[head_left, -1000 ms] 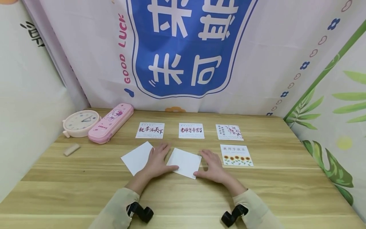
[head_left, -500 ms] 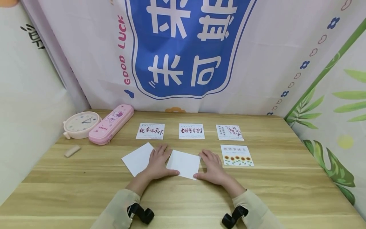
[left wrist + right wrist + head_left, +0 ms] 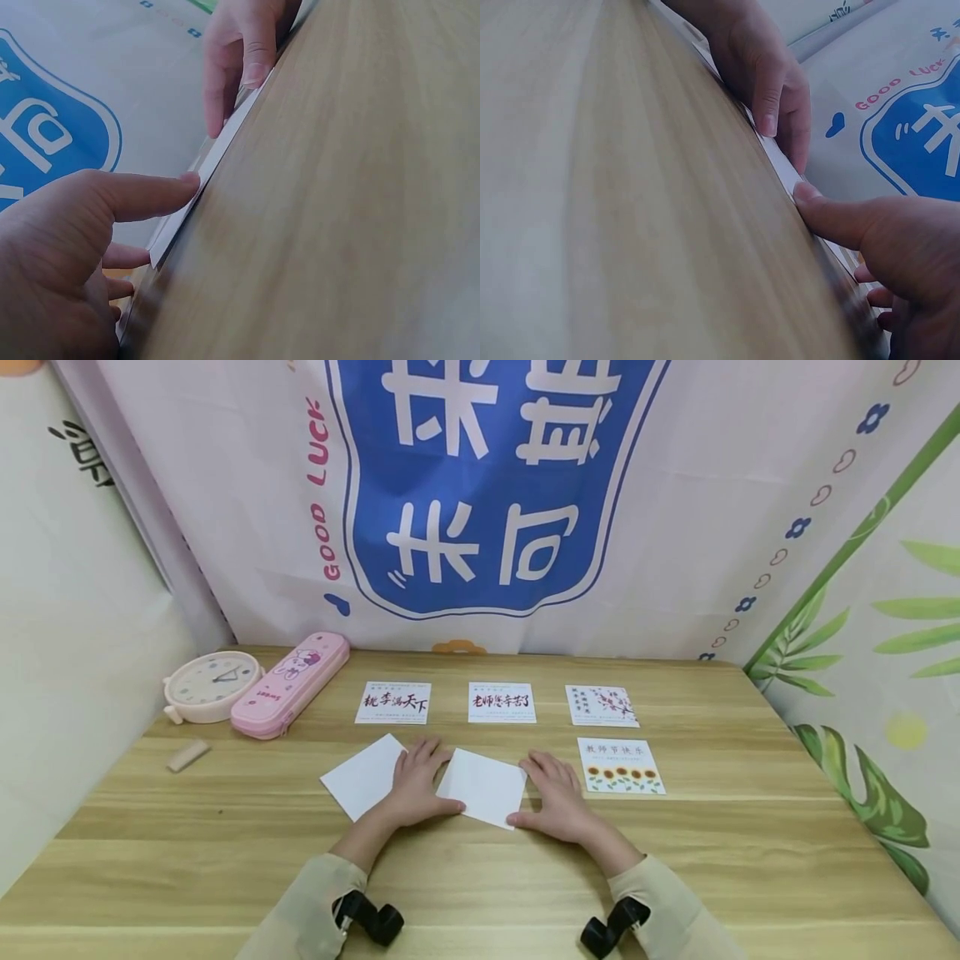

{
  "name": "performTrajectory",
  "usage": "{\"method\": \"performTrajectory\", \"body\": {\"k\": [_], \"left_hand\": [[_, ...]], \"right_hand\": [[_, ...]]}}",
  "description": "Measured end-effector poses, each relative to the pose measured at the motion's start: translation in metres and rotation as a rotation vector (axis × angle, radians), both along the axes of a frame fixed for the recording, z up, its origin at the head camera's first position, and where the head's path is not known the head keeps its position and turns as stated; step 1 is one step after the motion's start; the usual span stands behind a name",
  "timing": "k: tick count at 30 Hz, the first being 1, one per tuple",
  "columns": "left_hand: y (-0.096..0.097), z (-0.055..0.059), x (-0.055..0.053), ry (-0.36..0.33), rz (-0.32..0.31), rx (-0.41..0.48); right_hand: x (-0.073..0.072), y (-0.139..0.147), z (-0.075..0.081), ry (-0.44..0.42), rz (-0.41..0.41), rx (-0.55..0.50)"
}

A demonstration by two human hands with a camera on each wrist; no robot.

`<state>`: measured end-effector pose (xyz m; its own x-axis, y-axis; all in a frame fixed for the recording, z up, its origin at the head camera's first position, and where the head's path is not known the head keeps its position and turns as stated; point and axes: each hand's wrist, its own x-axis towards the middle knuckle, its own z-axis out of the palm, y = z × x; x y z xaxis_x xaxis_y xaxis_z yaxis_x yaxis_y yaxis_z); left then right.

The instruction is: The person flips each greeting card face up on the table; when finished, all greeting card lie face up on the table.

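Note:
In the head view a blank white card [image 3: 483, 787] lies at a slight angle between the two hands. My left hand [image 3: 417, 785] rests at its left side, thumb extended onto the lower left corner. The right hand [image 3: 557, 802] is at its right side, with the thumb by the lower right corner and the fingertips by the upper one. Both wrist views show the card edge-on, with the left thumb [image 3: 161, 195] and the right thumb [image 3: 832, 217] nearly straight against it. A second blank white card [image 3: 362, 777] lies left, partly covered by my left hand.
Behind the hands lie three printed cards: one at left [image 3: 393, 702], one in the middle [image 3: 502, 702], one at right [image 3: 602, 706]. A sunflower card [image 3: 621, 767] is right of my right hand. A pink pencil case [image 3: 291, 685], round clock [image 3: 213, 686] and small wooden piece [image 3: 188, 755] are at left.
The middle white card has turned and shifted very slightly between the hands. My left thumb has drawn a little to the left. The other cards stay in place.

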<state>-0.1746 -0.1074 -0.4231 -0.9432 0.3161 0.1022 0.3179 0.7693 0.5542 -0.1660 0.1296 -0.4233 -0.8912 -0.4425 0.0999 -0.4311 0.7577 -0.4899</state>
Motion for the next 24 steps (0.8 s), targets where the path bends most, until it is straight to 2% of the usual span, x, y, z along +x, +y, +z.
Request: {"method": "performTrajectory", "body": {"k": [21,24], "left_hand": [[0.0018,0.0047,0.0009,-0.027,0.043,0.158],[0.0018,0.0044,-0.0003,-0.019,0.054,0.222]], "right_hand": [[-0.0011,-0.0005,-0.0011,0.008,-0.001,-0.036],[-0.0014,-0.0011,-0.0011,0.020,-0.012,-0.075]]}}
